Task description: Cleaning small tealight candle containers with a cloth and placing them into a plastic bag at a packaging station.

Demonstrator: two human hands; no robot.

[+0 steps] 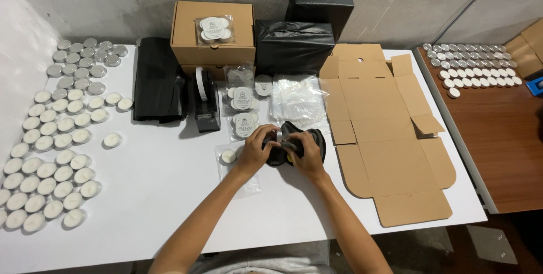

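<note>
Two hands are holding a black thing.
The left hand (255,148) and right hand (305,152) are gripping a black pouch (308,138) over the white table (169,189).

Both forearms are bare, no sleeves, no watch or rings that I can spot on the left hand (253,152) or right hand (307,158). Light grey garment at the lap.

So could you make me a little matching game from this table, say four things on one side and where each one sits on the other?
Things:
1. Loose tealight candles
2. Flat unfolded cardboard box
3. Black tape dispenser
4. Black hand tool

Places:
A. Between both hands, mid-table
B. Left part of the white table
C. In front of the closed brown box
D. Right part of the white table

Pairs: 1-B, 2-D, 3-C, 4-A
</note>
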